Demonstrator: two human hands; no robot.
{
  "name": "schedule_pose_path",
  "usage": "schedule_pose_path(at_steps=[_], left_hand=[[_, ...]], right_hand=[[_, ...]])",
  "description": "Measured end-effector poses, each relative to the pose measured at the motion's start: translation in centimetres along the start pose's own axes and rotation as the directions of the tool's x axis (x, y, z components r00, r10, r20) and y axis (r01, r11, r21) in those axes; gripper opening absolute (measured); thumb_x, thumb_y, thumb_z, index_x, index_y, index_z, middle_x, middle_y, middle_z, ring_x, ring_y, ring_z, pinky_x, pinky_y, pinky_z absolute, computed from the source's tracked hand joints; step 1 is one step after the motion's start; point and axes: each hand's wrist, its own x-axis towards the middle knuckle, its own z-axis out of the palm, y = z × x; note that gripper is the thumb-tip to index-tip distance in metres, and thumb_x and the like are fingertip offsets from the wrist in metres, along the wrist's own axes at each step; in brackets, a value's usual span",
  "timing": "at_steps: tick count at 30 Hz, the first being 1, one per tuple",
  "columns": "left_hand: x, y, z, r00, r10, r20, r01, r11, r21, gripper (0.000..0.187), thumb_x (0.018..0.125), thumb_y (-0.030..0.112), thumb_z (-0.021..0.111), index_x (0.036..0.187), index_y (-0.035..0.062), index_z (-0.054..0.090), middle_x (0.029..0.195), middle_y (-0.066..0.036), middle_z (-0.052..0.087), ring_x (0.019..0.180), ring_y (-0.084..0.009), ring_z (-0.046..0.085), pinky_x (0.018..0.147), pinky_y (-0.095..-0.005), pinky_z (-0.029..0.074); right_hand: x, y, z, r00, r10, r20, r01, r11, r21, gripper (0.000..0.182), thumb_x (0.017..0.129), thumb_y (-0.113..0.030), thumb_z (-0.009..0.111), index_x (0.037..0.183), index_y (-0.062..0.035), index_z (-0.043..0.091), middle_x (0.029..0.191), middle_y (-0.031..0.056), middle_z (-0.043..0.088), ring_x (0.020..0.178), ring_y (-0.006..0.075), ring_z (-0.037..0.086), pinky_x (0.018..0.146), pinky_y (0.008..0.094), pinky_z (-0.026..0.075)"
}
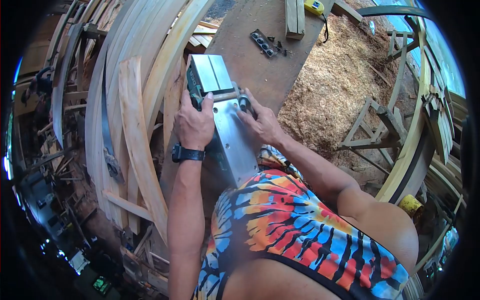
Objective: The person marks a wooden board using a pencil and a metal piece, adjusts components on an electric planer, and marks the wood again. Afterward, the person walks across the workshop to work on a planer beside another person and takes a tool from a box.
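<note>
An electric planer (234,142) lies with its metal sole up on the wooden bench (260,72), close to my torso. My left hand (195,122) is closed on the planer's left side, the thumb at the edge of the crosswise blade slot. On the opposite side, my right hand (264,122) pinches a small dark round part (244,103) by the end of that slot. Farther up the bench lies a dark metal strip with round holes (263,43), and several small dark pieces (279,46) are scattered beside it.
A wooden block (294,20) and a yellow tape measure (314,7) sit at the bench's far end. Long curved boards (142,130) and a handsaw (108,135) stand at the left. Wood shavings (320,95) cover the ground at right, near wooden trestles (377,125).
</note>
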Motion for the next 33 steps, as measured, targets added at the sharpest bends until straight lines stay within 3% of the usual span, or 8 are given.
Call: schedule_pose_path(at_steps=[3, 6, 9, 15, 21, 24, 28, 33], left_hand=[[0.2, 0.2, -0.4, 0.993, -0.048, 0.107, 0.054, 0.997, -0.053, 0.057, 0.091, 0.049, 0.062, 0.121, 0.0004, 0.065, 0.103, -0.026, 0.072, 0.099, -0.0447, 0.069, 0.087, -0.0493, 0.052], [0.2, -0.4, 0.0, 0.996, 0.000, 0.090, 0.007, 0.998, -0.070, 0.053, 0.092, 0.050, 0.062, 0.117, 0.0028, 0.066, 0.102, -0.025, 0.072, 0.098, -0.0443, 0.069, 0.087, -0.0488, 0.052], [0.3, -0.5, -0.2, 0.991, -0.014, 0.130, 0.028, 0.994, -0.107, 0.059, 0.092, 0.051, 0.061, 0.123, 0.0008, 0.065, 0.104, -0.027, 0.071, 0.100, -0.0448, 0.068, 0.088, -0.0489, 0.052], [0.1, 0.2, -0.3, 0.996, -0.047, 0.081, 0.050, 0.998, -0.034, 0.071, 0.092, 0.052, 0.061, 0.135, -0.0054, 0.057, 0.110, -0.033, 0.068, 0.109, -0.0460, 0.066, 0.094, -0.0492, 0.051], [0.2, -0.2, 0.1, 0.997, -0.023, 0.073, 0.027, 0.998, -0.054, 0.071, 0.093, 0.053, 0.060, 0.133, -0.0054, 0.058, 0.111, -0.034, 0.068, 0.109, -0.0469, 0.065, 0.095, -0.0493, 0.050], [0.2, 0.2, -0.2, 0.998, -0.025, 0.054, 0.025, 1.000, -0.007, 0.070, 0.093, 0.053, 0.059, 0.133, -0.0049, 0.058, 0.110, -0.033, 0.068, 0.108, -0.0470, 0.065, 0.094, -0.0499, 0.050], [0.3, 1.1, -0.8, 0.990, -0.093, 0.104, 0.095, 0.995, -0.020, 0.068, 0.093, 0.054, 0.059, 0.130, -0.0023, 0.061, 0.112, -0.032, 0.068, 0.110, -0.0469, 0.065, 0.095, -0.0503, 0.050], [0.5, 1.3, -0.9, 0.978, -0.151, 0.146, 0.151, 0.988, 0.011, 0.068, 0.093, 0.059, 0.057, 0.130, 0.0019, 0.062, 0.114, -0.030, 0.068, 0.112, -0.0461, 0.064, 0.096, -0.0508, 0.049]], right_hand=[[0.5, -1.2, -0.4, 0.987, 0.141, 0.080, -0.142, 0.990, -0.003, 0.083, 0.096, -0.047, 0.061, 0.157, -0.0016, 0.027, 0.123, 0.0305, 0.064, 0.112, 0.0418, 0.066, 0.097, 0.0410, 0.049], [1.3, -1.6, -0.4, 0.984, 0.159, 0.080, -0.154, 0.986, -0.069, 0.085, 0.096, -0.048, 0.061, 0.157, -0.0014, 0.026, 0.121, 0.0300, 0.065, 0.111, 0.0417, 0.066, 0.096, 0.0406, 0.050], [1.0, -1.6, -0.8, 0.963, 0.239, 0.123, -0.243, 0.970, 0.020, 0.086, 0.095, -0.050, 0.062, 0.157, -0.0008, 0.027, 0.121, 0.0309, 0.065, 0.112, 0.0422, 0.066, 0.097, 0.0413, 0.049], [-0.3, -1.0, 0.5, 0.999, 0.040, -0.005, -0.040, 0.999, -0.034, 0.087, 0.094, -0.050, 0.063, 0.156, -0.0001, 0.028, 0.109, 0.0300, 0.068, 0.105, 0.0427, 0.068, 0.094, 0.0422, 0.050], [1.0, -1.4, -0.9, 0.970, 0.213, 0.119, -0.214, 0.977, -0.004, 0.089, 0.092, -0.050, 0.065, 0.156, -0.0003, 0.028, 0.113, 0.0307, 0.068, 0.107, 0.0441, 0.067, 0.094, 0.0445, 0.050], [-0.5, -1.2, 0.3, 0.994, 0.112, 0.006, -0.112, 0.994, 0.003, 0.090, 0.092, -0.050, 0.066, 0.156, -0.0003, 0.029, 0.114, 0.0299, 0.068, 0.108, 0.0434, 0.067, 0.094, 0.0441, 0.050], [-0.1, -1.9, 0.1, 0.988, 0.154, 0.033, -0.153, 0.988, -0.027, 0.090, 0.092, -0.049, 0.067, 0.156, 0.0010, 0.028, 0.118, 0.0292, 0.067, 0.112, 0.0416, 0.066, 0.097, 0.0417, 0.050], [0.6, -2.6, -1.3, 0.981, 0.195, 0.018, -0.196, 0.975, 0.108, 0.063, 0.097, -0.035, 0.063, 0.148, -0.0050, 0.046, 0.116, 0.0229, 0.070, 0.107, 0.0308, 0.069, 0.096, 0.0364, 0.051]])
